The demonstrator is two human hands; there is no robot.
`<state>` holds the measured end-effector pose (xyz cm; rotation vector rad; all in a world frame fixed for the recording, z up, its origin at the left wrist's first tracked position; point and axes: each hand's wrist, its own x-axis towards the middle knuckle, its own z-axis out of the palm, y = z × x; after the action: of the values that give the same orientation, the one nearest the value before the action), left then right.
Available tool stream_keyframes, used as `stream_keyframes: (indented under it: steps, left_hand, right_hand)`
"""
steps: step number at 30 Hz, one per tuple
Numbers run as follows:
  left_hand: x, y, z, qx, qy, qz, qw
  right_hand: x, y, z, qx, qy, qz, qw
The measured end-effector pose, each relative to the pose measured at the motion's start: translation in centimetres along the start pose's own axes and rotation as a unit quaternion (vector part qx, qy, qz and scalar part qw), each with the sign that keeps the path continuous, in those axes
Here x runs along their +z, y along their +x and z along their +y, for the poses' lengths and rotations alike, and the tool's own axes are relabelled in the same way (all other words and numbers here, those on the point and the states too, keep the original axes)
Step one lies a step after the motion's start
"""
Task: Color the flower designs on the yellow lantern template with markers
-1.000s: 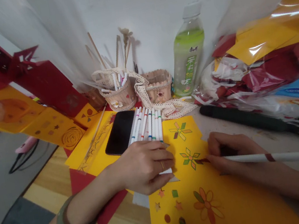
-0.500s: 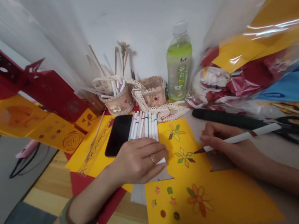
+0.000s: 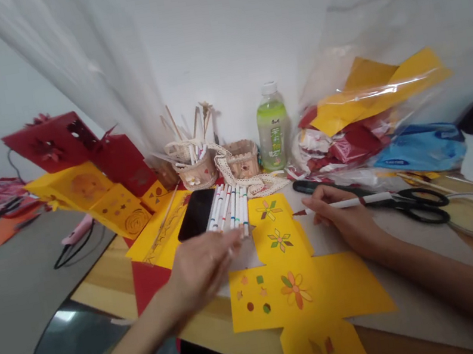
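Observation:
My right hand (image 3: 330, 209) grips a white marker (image 3: 350, 203) with a brown tip, which points left just beside the paper's upper right edge. A yellow cut-out paper (image 3: 352, 284), shaped like an unfolded box, lies in front of me; coloured flowers and small shapes decorate it. My left hand (image 3: 203, 264), a little smeared by motion, hovers just below a row of white markers (image 3: 235, 207), fingers stretched to the right and nothing visible in them. Whether its fingertips touch a marker's end, I cannot tell. A green bangle circles the left wrist.
Left of the markers lies a black phone (image 3: 196, 214). Behind stand decorated baskets (image 3: 199, 173), lace ribbon (image 3: 265, 184) and a green drink bottle (image 3: 274, 128). Black-handled scissors (image 3: 423, 206) lie at right, below a plastic bag of paper (image 3: 357, 114). Red and yellow paper boxes (image 3: 125, 159) stand left.
My left hand has drawn back from over the markers toward me, uncovering their lower ends. My right hand still holds the brown marker, whose tip has moved off the flower. The view has shifted.

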<state>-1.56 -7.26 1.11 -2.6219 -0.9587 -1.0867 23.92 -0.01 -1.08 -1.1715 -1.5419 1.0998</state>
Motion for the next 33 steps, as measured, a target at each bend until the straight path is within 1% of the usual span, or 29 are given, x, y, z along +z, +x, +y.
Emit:
stream_keyframes:
  steps: [2, 4, 6, 7, 9, 12, 15, 18, 20, 23, 26, 30, 33]
  left_hand:
    - [0.0, -1.3, 2.7, 0.027, -0.031, -0.028, 0.999]
    - [0.5, -2.5, 5.1, 0.046, -0.045, -0.073, 0.995]
    - [1.3, -3.5, 6.8, 0.074, -0.036, -0.052, 0.995]
    - [1.7, -3.8, 7.4, 0.086, -0.023, -0.063, 0.994]
    - [2.3, -4.3, 8.1, 0.086, 0.002, -0.060, 0.994]
    - [2.8, -4.6, 8.3, 0.073, 0.032, -0.048, 0.996]
    - [3.1, -4.7, 8.1, 0.060, 0.031, -0.055, 0.996]
    - [3.5, -4.9, 8.0, 0.047, 0.026, -0.068, 0.996]
    - [3.8, -5.0, 7.9, 0.041, 0.028, -0.060, 0.997]
    - [4.1, -5.1, 8.0, 0.041, 0.038, -0.051, 0.997]
    - [4.3, -5.2, 8.1, 0.040, 0.053, -0.054, 0.996]
    - [4.8, -5.2, 8.2, 0.026, 0.076, -0.034, 0.996]
    - [5.7, -5.0, 8.4, 0.020, 0.101, -0.018, 0.995]
  right_hand:
    - [-0.1, 0.1, 0.2, -0.008, 0.010, -0.007, 1.000]
    - [-0.2, 0.1, 0.2, -0.015, 0.019, -0.020, 1.000]
    - [-0.4, 0.2, 0.1, -0.019, 0.024, -0.030, 0.999]
    - [-0.4, 0.2, 0.0, -0.020, 0.024, -0.033, 0.999]
    - [-0.7, 0.3, -0.4, -0.023, 0.018, -0.031, 0.999]
    - [-1.1, 0.3, -1.3, -0.027, 0.002, -0.023, 0.999]
    - [-1.2, -0.3, -2.5, -0.029, -0.031, -0.034, 0.999]
    - [-0.9, -1.7, -3.5, -0.034, -0.059, -0.077, 0.995]
    - [-0.5, -2.9, -3.8, -0.037, -0.064, -0.117, 0.990]
    - [0.0, -4.4, -3.1, -0.011, -0.067, -0.151, 0.986]
    - [0.0, -5.3, -1.8, 0.054, -0.024, -0.173, 0.983]
    - [-0.4, -5.2, -0.4, 0.103, 0.001, -0.179, 0.978]
    - [-0.6, -4.7, -0.2, 0.107, -0.004, -0.159, 0.981]
